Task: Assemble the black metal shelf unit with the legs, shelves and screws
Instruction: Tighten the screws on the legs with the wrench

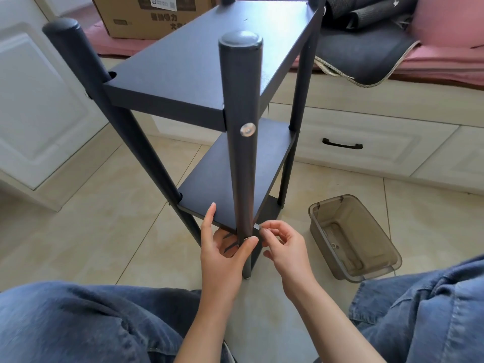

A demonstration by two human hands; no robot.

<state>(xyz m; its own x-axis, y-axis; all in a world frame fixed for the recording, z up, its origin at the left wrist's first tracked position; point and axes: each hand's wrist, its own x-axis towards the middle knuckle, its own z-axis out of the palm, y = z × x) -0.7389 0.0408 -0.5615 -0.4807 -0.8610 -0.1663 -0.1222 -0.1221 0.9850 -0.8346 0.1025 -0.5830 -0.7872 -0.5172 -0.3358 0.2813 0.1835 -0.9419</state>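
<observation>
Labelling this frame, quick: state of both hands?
Left hand: grips the near leg at the lower shelf, thumb across it.
Right hand: fingertips pinch something small at the leg; unidentifiable.

A black metal shelf unit (183, 74) with round tubular legs is seen standing on a beige tiled floor (91, 218). The near leg (242, 158) is gripped low down by the left hand (222, 247), its thumb pressed on the tube and fingers spread under the lower black shelf (222, 189). A small screw is pinched by the right hand (282, 244) beside that joint. A translucent brown plastic bin (353, 237) is seen nearby, right of the unit.
</observation>
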